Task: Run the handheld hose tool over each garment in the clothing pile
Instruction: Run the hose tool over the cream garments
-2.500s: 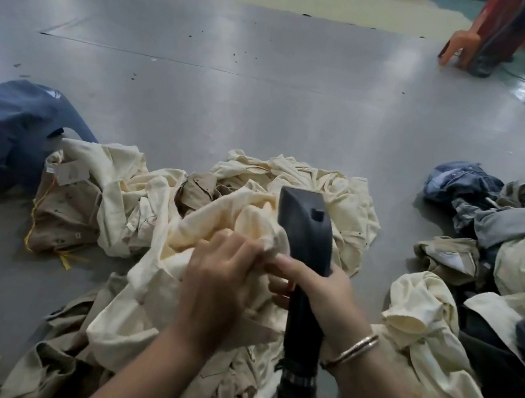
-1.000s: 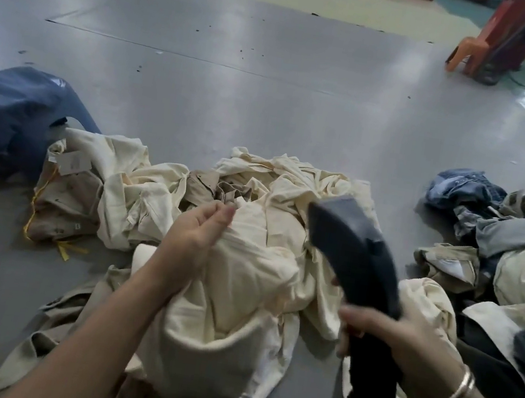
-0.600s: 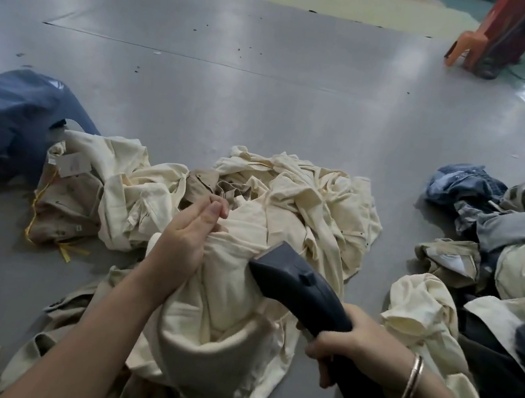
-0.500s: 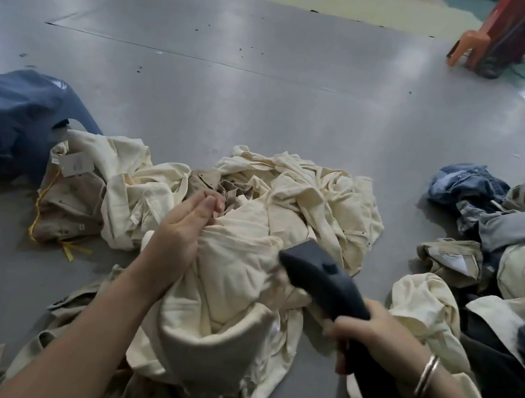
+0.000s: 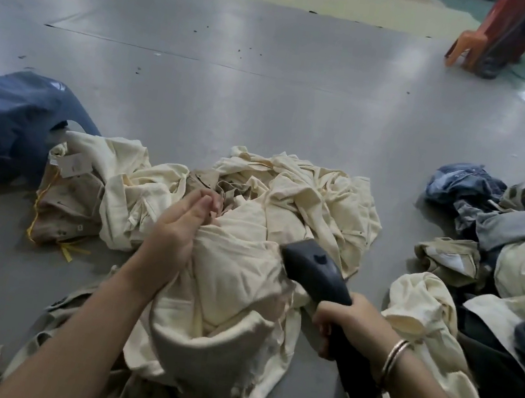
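At the far left of the frame a navy garment (image 5: pixel 10 123) lay on the grey floor (image 5: pixel 236 92), touching a cream-and-tan heap with a paper tag (image 5: pixel 72 165). At centre, my left hand (image 5: pixel 178 230) gripped a bunched fold of the cream garment (image 5: pixel 228 279) — fingertips pinched together at its top, cloth draped below my palm. Just right of it, my right hand (image 5: pixel 349 324) was clenched round the handle of the dark hose tool (image 5: pixel 315 271), its head pressed against the cream cloth. A mixed clothing pile (image 5: pixel 500 261) filled the right edge — an orange chair (image 5: pixel 464 48) stood at upper right.
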Demonstrator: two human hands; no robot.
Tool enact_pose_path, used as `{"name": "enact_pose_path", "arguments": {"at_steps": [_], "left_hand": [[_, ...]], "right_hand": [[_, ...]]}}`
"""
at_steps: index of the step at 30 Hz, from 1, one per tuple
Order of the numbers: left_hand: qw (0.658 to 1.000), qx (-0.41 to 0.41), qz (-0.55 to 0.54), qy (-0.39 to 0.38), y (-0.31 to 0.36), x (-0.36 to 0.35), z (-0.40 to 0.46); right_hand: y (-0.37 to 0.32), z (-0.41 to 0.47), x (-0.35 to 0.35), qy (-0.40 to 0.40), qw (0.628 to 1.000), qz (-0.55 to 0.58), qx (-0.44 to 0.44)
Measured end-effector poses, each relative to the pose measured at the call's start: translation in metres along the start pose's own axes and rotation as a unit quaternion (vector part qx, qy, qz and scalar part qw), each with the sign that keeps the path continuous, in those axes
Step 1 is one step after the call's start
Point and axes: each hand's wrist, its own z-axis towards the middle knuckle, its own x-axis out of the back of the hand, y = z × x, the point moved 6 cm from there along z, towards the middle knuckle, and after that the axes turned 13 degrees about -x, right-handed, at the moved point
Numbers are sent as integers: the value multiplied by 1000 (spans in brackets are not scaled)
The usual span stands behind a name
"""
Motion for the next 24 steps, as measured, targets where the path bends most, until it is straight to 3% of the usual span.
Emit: {"name": "enact_pose_path", "arguments": {"at_steps": [2, 4, 6, 8, 11, 14, 19, 22, 24], "left_hand": [[1000, 7, -22, -6, 2, 2, 1], [999, 24, 9, -21, -1, -1, 1], [996, 39, 64, -40, -6, -8, -2], [995, 42, 78, -53, -9, -14, -4], [998, 39, 19, -39, -4, -11, -1], [999, 20, 3, -31, 0, -8, -1], [990, 73, 20, -117, -13, -43, -17], [982, 117, -46, -138, -15, -56, -22], [984, 105, -26, -145, -12, -57, -23]], "right_hand": [[-2, 1, 15, 4, 998, 60, 17], [-10, -8, 15, -53, 992, 94, 59], [-12, -19, -2, -133, 986, 73, 65], [-5, -19, -22, -152, 988, 18, 30], [-4, -1, -29, -78, 997, -13, 0], [-10, 16, -4, 31, 996, 80, 33], [-24, 7, -18, 8, 977, 108, 183], [-34, 7, -36, 39, 975, 59, 212], [-38, 10, -31, 43, 968, 124, 213]]}}
